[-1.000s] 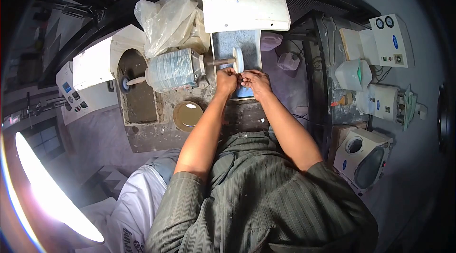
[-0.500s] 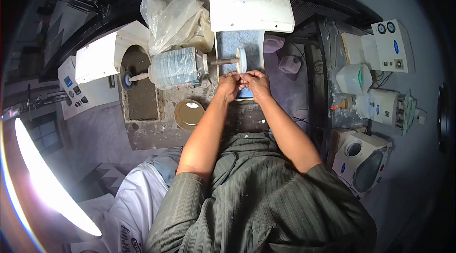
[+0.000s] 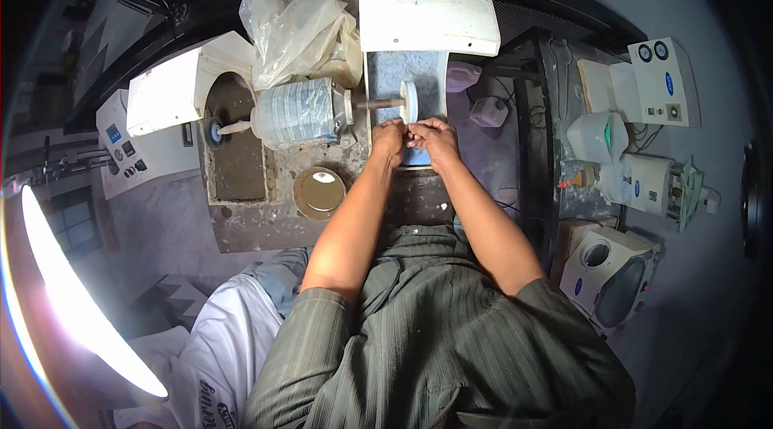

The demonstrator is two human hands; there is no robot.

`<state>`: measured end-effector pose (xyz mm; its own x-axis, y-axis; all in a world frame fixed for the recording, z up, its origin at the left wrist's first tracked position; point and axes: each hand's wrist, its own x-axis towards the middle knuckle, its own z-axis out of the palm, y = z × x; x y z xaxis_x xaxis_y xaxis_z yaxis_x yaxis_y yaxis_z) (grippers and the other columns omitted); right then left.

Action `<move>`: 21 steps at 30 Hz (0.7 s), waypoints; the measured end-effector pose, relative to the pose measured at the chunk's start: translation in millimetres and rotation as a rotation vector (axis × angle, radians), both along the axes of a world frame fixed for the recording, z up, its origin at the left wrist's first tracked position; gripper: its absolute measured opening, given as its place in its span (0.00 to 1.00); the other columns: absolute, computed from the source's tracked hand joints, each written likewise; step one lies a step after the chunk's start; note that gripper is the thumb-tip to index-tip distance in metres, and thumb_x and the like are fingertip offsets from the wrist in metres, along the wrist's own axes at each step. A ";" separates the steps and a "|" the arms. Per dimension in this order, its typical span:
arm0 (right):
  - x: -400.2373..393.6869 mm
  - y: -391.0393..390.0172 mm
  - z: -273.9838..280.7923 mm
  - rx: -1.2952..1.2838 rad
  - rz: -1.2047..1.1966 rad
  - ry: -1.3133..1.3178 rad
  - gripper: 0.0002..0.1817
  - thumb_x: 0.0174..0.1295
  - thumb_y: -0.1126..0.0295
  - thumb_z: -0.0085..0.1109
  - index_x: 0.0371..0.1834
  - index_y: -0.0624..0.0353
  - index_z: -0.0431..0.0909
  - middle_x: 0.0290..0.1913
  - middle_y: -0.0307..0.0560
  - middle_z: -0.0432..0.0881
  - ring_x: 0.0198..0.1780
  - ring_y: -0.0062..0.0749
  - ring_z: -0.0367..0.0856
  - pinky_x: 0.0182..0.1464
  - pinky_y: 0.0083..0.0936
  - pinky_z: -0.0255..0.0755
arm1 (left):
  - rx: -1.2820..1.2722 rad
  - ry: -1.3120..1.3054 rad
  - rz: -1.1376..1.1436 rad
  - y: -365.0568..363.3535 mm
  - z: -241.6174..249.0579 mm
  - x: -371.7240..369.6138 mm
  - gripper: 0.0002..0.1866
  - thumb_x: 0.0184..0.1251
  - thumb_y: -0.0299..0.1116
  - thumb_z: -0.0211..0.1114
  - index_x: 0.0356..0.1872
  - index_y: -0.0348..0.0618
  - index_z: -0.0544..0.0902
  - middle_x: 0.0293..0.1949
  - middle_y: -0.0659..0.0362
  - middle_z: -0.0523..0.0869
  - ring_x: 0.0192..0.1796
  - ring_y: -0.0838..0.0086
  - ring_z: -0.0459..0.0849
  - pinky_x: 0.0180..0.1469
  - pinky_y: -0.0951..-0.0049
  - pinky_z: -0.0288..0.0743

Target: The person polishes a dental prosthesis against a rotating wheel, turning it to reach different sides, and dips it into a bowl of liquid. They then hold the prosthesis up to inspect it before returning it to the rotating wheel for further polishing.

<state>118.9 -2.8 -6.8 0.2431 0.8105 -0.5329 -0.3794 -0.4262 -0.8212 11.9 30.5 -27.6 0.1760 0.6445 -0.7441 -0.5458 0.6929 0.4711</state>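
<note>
Both hands meet at the lower edge of a pale polishing wheel (image 3: 410, 101), which sits on the right end of a motor shaft (image 3: 378, 105). My left hand (image 3: 389, 142) has its fingers closed, and my right hand (image 3: 435, 142) pinches right beside it. Whatever they grip between them is too small and too covered by the fingers to name. Behind the wheel lies a blue-lined tray (image 3: 386, 71) under a white hood (image 3: 427, 17). The motor (image 3: 296, 113), wrapped in clear plastic, stands to the left of my hands.
A round bowl of brownish liquid (image 3: 320, 193) rests on the bench, left of my forearm. Farther left, a smaller wheel (image 3: 213, 132) sits under a second white hood (image 3: 173, 91). A crumpled plastic bag (image 3: 302, 30) lies behind the motor. White machines (image 3: 608, 272) stand at right. A person in white clothing (image 3: 233, 324) is close at lower left.
My hands stay at the wheel's lower edge, with only a slight shift of the fingers. The whole view has tilted very slightly.
</note>
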 end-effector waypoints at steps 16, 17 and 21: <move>7.1 -5.6 0.2 0.038 0.037 -0.094 0.07 0.56 0.77 0.67 0.33 0.68 0.80 0.27 0.45 0.81 0.25 0.24 0.79 0.27 0.20 0.77 | 0.168 0.051 -0.089 -2.2 -9.3 5.4 0.06 0.63 0.15 0.54 0.28 0.32 0.79 0.23 0.55 0.81 0.21 0.73 0.76 0.20 0.75 0.69; 9.2 -7.3 0.3 0.038 0.036 -0.094 0.07 0.56 0.77 0.67 0.33 0.68 0.80 0.27 0.45 0.81 0.25 0.24 0.79 0.27 0.20 0.77 | 0.224 0.066 -0.111 -5.7 -10.4 4.5 0.06 0.63 0.16 0.55 0.27 0.33 0.79 0.23 0.56 0.81 0.21 0.75 0.76 0.21 0.76 0.69; 11.7 -11.7 3.4 0.083 0.069 -0.101 0.05 0.59 0.78 0.63 0.35 0.68 0.79 0.32 0.48 0.85 0.29 0.25 0.81 0.29 0.20 0.76 | 0.278 0.080 -0.139 -9.7 -8.8 3.3 0.07 0.63 0.17 0.58 0.26 0.34 0.78 0.23 0.57 0.81 0.21 0.77 0.76 0.23 0.78 0.70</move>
<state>130.6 -14.4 -3.4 0.2347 0.8672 -0.4392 -0.2650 -0.3776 -0.8872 15.2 20.8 -36.4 0.2249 0.7990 -0.5578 -0.4082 0.5970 0.6906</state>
